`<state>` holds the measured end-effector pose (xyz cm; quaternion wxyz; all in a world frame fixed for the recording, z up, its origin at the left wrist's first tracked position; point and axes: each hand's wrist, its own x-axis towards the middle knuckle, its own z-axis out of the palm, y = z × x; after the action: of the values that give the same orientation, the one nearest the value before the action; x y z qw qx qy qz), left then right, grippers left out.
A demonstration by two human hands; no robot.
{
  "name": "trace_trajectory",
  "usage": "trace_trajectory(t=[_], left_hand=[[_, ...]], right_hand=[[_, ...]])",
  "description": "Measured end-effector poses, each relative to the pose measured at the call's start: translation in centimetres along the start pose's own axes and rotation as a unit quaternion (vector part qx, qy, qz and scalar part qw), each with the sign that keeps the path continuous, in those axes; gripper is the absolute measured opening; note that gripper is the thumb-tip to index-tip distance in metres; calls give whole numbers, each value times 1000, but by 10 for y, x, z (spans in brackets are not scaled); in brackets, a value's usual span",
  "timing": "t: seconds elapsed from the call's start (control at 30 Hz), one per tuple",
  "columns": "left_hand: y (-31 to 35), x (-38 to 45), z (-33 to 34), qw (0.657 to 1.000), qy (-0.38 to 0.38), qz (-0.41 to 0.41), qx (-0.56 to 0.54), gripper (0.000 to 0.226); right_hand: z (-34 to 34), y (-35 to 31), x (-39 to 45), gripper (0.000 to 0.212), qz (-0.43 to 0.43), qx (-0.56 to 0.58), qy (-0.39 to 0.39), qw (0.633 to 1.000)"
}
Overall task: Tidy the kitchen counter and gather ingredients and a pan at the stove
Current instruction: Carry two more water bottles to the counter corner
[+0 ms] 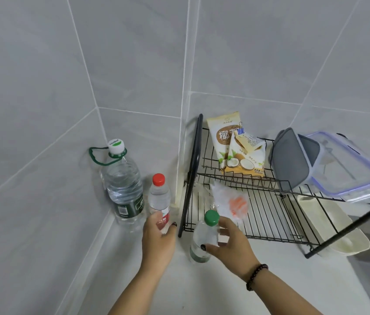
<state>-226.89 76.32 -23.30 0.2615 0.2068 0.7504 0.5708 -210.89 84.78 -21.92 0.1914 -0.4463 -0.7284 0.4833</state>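
A small water bottle with a red cap [159, 196] stands on the white counter [213, 289] in the tiled corner. My left hand [158, 241] grips its lower part. Just right of it stands a small bottle with a green cap [205, 237], and my right hand [231, 244] holds it round the middle, thumb in front. A large water bottle with a white cap and green handle [122, 183] stands behind them against the left wall.
A black wire dish rack [270, 214] fills the right side over a cream drip tray [347, 244]. It holds two coconut powder bags [236, 151], a clear plastic bag with something orange [231, 203], a grey lid [290, 160] and a clear lidded container [347, 167].
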Motion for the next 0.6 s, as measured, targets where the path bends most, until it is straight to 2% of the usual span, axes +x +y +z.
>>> trace_trajectory(t=[0.1,0.3,0.6], left_hand=[[18,-21,-1,999,-31,20,-13,22],[52,-65,11,989,-130,42,-51,25],[79,-121,62,969,-241,32,-37,20]], right_hand=[[-13,-11,-13,55,-19,29,24,999],[-40,-23,-51,20,-20,118,71,990],[-102,0,-116,19,26,186,166,968]])
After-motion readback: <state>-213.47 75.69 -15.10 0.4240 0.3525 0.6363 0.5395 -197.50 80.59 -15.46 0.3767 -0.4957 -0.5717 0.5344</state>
